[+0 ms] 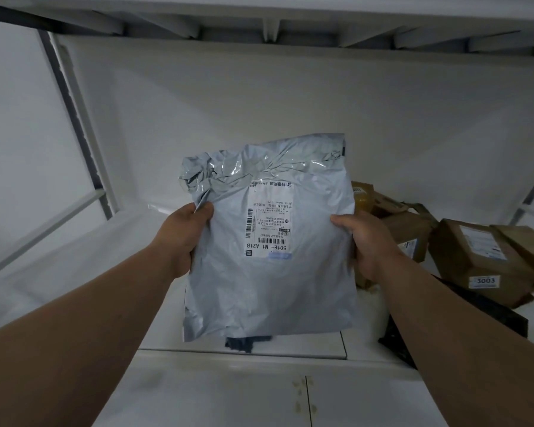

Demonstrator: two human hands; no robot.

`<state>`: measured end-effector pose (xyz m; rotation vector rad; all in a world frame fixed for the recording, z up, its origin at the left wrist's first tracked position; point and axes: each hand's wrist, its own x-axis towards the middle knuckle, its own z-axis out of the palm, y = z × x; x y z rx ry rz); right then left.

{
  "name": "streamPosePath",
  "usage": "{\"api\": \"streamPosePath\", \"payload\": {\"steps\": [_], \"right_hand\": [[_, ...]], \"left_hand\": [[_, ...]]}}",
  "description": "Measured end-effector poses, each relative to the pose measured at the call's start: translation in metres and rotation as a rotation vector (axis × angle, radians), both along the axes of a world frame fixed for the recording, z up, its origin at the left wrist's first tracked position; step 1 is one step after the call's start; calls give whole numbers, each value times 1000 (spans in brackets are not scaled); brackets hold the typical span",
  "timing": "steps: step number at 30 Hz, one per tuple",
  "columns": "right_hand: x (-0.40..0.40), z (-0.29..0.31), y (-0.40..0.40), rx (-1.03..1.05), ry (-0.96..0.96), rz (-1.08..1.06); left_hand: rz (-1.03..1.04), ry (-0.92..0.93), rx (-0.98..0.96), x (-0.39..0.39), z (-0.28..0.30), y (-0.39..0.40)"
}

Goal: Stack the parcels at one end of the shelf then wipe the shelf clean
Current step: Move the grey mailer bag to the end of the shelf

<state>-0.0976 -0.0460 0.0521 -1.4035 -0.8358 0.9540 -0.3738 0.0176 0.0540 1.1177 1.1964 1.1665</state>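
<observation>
- Left hand grips the left edge of the grey mailer, thumb on the front face, fingers tucked behind where I can't see them.
- Right hand grips the right edge the same way, thumb forward, fingers wrapped behind.
- Mailer held up off the shelf, face toward me, label reading upside down. Long axis runs roughly up-down in my view; crumpled taped end on top.
- Mailer feels like it should be soft and floppy, judging by the creases. Two-hand hold suits it.
- Stack site: brown parcels sit at the right end of the shelf, some hidden behind the mailer. A black bag lies just in front of them, under my right forearm.
- Key relation: the pile lies to the right of the mailer and a little farther back. My right hand is the nearer one, between mailer and pile.
- Likely next: swing the mailer right, tip it flat, lay it on the pile. That's a guess.
- Left stretch of shelf is bare white. Wiping not yet begun; no cloth in view.
- Some dark thing pokes out under the mailer's bottom edge. Can't tell what.
</observation>
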Motion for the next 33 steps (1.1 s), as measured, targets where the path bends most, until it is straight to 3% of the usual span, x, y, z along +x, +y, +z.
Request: {"api": "streamPosePath", "payload": {"steps": [3, 11, 14, 16, 20, 24, 26, 29, 31, 33], "right_hand": [[5, 0, 3, 18, -153, -90], [20, 1, 24, -41, -190, -17], [32, 0, 33, -89, -404, -79], [36, 2, 37, -59, -654, -205], [26, 20, 33, 271, -1022, -311], [7, 52, 28, 428, -1187, -77], [2, 64, 29, 351, -1114, 117], [6, 74, 32, 138, -737, 376], [13, 68, 35, 78, -614, 404], [19, 55, 42, 60, -483, 365]], "left_hand": [[-4, 20, 8, 5, -1, -1], [-51, 38, -86, 22, 10, -7], [-46, 68, -51, 29, 20, -8], [-22, 115, 7, 34, 29, -8], [-10, 335, 172, 52, 46, -10], [-91, 540, 287, 69, 65, -13], [-165, 668, 347, 79, 76, -18], [-181, 898, 453, 91, 86, -22], [-114, 1083, 519, 93, 86, -20], [-38, 1139, 536, 91, 82, -19]]}}
